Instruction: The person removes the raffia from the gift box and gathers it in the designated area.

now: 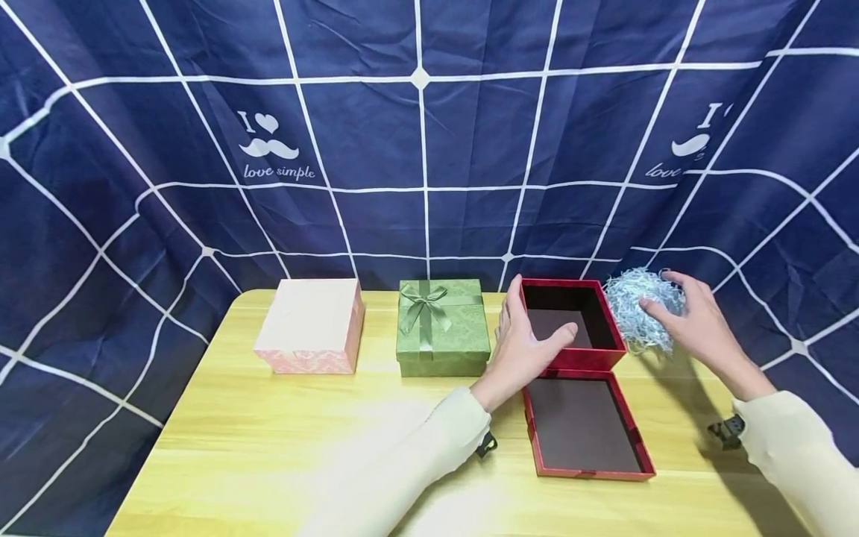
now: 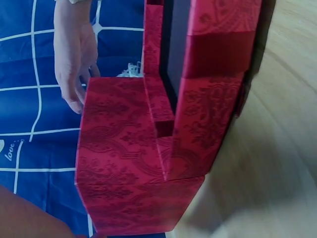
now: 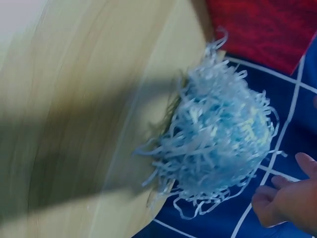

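My left hand (image 1: 520,354) is at the near left corner of the open red box (image 1: 593,359), fingers along its left side and thumb stretched over the front rim. Inside, the box shows a dark, bare bottom. Just right of it sits a fluffy heap of pale blue shredded paper (image 1: 634,309). Over that heap's right side reaches my right hand (image 1: 701,324), thumb and fingers spread. In the right wrist view a gap shows between the fingers and the shredded paper (image 3: 218,134). The red lid (image 1: 584,425) lies inside up, against the front of the box.
Left of the red box stands a closed green gift box (image 1: 443,328) with a ribbon bow. Farther left is a closed pink box (image 1: 312,321). All stand on a light wooden table (image 1: 282,447); a blue curtain (image 1: 376,142) with white lines hangs close behind it.
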`<state>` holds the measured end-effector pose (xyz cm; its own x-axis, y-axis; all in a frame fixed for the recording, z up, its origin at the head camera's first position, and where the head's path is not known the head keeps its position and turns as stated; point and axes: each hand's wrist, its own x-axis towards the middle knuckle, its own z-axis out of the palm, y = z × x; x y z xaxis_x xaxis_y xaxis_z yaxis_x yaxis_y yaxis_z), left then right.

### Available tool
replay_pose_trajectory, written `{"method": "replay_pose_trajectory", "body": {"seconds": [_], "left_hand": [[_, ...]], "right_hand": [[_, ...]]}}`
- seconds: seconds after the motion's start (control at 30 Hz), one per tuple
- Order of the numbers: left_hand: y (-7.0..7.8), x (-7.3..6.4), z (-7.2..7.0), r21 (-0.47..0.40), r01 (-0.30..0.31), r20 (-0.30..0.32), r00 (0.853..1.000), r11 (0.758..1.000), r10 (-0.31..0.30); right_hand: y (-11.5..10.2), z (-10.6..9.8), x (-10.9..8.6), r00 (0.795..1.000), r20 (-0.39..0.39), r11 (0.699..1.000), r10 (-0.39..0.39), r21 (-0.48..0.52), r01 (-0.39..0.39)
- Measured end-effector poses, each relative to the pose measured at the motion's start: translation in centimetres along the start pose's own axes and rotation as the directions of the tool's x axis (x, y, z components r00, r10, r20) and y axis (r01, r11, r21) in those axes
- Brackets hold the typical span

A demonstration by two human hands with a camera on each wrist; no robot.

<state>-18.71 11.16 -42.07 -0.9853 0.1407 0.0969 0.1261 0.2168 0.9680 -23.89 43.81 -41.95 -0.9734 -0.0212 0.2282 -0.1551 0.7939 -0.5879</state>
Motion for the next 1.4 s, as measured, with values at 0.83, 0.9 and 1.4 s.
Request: {"method": "replay_pose_trajectory", "body": {"seconds": [0.83,0.9,1.4], "left_hand": [[1.5,-0.7,-6.1,-0.157,-0.067,0.046,0.996,0.985,0.075],[1.4,-0.9,-6.9,-0.166,-0.071,0.032,0.996,0.984,0.077],[-0.1,-2.8,-12.6,-0.115,-0.119,-0.030,0.993,0.986,0.116]], "right_hand": [[-7.9,1.1,-4.2,0.997,-0.057,0.591,0.054,0.806,0.014],[-8.6,1.4,-4.4,0.998,-0.043,0.569,0.042,0.822,0.011],[-13.2,3.6,-5.5,0.998,0.057,0.571,-0.012,0.820,-0.039]]}}
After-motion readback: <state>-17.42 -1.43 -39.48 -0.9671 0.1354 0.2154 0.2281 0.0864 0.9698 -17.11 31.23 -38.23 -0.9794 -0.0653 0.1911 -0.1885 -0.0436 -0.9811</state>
